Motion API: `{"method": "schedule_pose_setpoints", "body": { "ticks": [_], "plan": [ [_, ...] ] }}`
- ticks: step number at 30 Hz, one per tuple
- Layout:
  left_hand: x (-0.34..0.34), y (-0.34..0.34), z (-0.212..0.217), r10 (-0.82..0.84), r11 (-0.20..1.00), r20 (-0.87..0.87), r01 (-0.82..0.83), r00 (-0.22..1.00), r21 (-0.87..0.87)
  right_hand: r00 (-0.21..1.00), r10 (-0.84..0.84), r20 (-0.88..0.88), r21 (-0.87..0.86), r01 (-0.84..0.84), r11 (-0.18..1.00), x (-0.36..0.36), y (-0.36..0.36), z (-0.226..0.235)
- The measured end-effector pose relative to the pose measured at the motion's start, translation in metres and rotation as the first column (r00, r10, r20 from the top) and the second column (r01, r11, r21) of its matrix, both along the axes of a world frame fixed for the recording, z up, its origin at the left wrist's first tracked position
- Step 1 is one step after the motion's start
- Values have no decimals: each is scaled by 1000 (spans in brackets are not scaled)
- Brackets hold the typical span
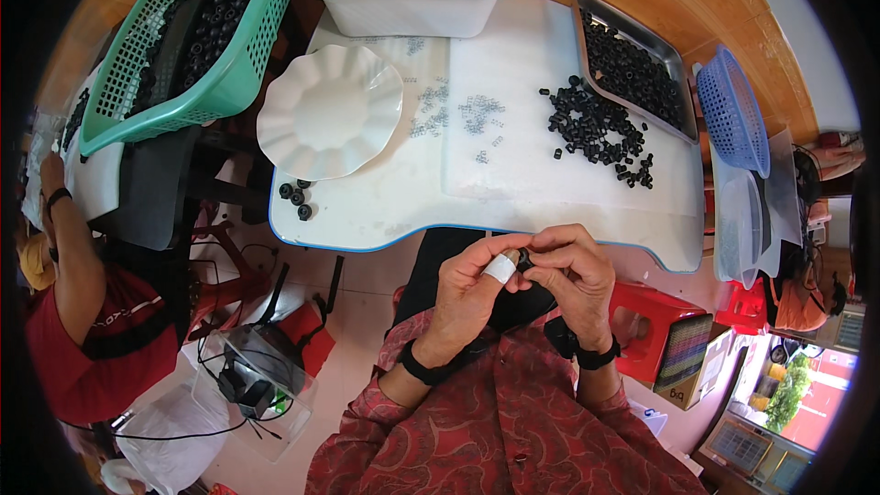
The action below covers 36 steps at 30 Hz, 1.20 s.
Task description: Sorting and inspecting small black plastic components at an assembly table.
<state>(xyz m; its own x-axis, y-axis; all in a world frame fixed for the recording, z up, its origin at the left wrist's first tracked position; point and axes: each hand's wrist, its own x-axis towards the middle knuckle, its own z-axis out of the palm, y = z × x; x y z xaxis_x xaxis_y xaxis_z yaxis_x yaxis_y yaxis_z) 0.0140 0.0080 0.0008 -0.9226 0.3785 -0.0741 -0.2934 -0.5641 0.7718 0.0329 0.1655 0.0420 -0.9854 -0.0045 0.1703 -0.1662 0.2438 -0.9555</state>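
Both hands [527,275] pinching small black ring [524,260], white plate [328,112], metal tray [632,62] beyond

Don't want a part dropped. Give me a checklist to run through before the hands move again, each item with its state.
1. Small black ring pinched between both hands: ok.
2. Left hand thumb tape in place: ok.
3. Right hand fingers closed on the ring: ok.
4. Loose black rings within reach on the white table: ok.
5. Small metal pieces on hand: ok.
6. Ring already fitted with a metal piece: cannot tell.

white scalloped plate [328,112], green basket [229,82] — steel tray [587,11]
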Motion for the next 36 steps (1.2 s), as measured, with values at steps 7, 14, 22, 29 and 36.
{"method": "schedule_pose_setpoints", "body": {
  "ticks": [7,14,22,29,36],
  "plan": [
    [3,1,-3,9,998,74,-14,997,58,997,-78,11,-117,79,990,2,-8,-1],
    [2,-2,-3,30,995,31,-33,999,95,993,-114,16,-167,115,979,6,-10,-10],
    [1,-2,1,97,995,52,-98,994,8,991,-132,30,-200,135,970,9,-13,-19],
    [0,-4,-4,91,996,60,-91,994,0,993,-78,84,-191,93,977,7,-11,-13],
    [-7,-12,-1,35,999,26,-34,999,-27,996,42,78,-20,-41,999,5,-8,-3]
  ]
}}
